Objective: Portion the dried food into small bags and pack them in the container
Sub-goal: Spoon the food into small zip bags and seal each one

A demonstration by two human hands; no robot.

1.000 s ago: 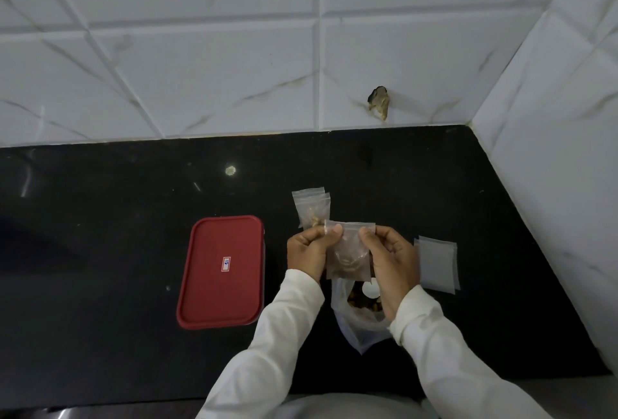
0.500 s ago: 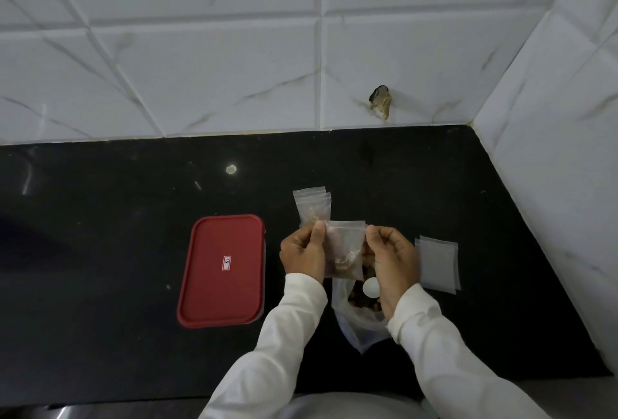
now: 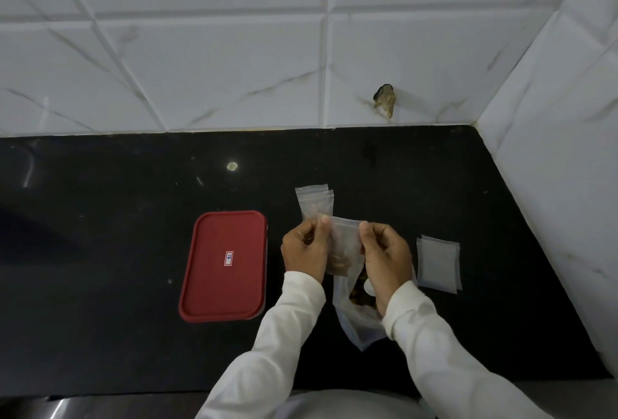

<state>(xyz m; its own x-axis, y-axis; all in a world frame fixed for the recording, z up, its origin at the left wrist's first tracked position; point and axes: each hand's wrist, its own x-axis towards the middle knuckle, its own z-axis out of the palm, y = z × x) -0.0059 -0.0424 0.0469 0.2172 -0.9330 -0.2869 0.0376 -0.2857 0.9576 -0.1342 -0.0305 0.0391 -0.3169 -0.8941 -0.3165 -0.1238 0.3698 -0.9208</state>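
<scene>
a small bag (image 3: pixel 344 241) of clear plastic hangs upright between both hands, just above the near middle of the black tabletop (image 3: pixel 100 224). a little brown dried food (image 3: pixel 338 264) sits in its bottom. the left hand (image 3: pixel 305 249) has its grip clamped on the bag's top left corner, thumb against curled fingers. the right hand (image 3: pixel 388 256) has its grip clamped on the top right corner the same way, and the top edge runs between them. whether the seal along that edge is pressed closed cannot be told.

nearer, partly under the right hand, lies a big bag (image 3: pixel 359 321) of clear plastic with more brown pieces and a small white round thing (image 3: pixel 369 287) inside. just beyond the left hand's fingers, two filled bags (image 3: pixel 316 204) lie overlapped on the tabletop, with brown bits showing in them. right of the right hand and apart from it lies a flat stack of empty bags (image 3: pixel 438 263).

left of the left hand, near but not touching, sits the red-lidded container (image 3: pixel 214 284). it is rectangular and closed, with a small white label (image 3: pixel 229 258) at the middle of its top.

white sleeves (image 3: pixel 274 345) cover both forearms. along the far side rises a white tiled wall (image 3: pixel 200 67) with faint veins, and a chipped hole (image 3: pixel 384 102) shows in it just above the tabletop's far edge. more tile closes the right side.
</scene>
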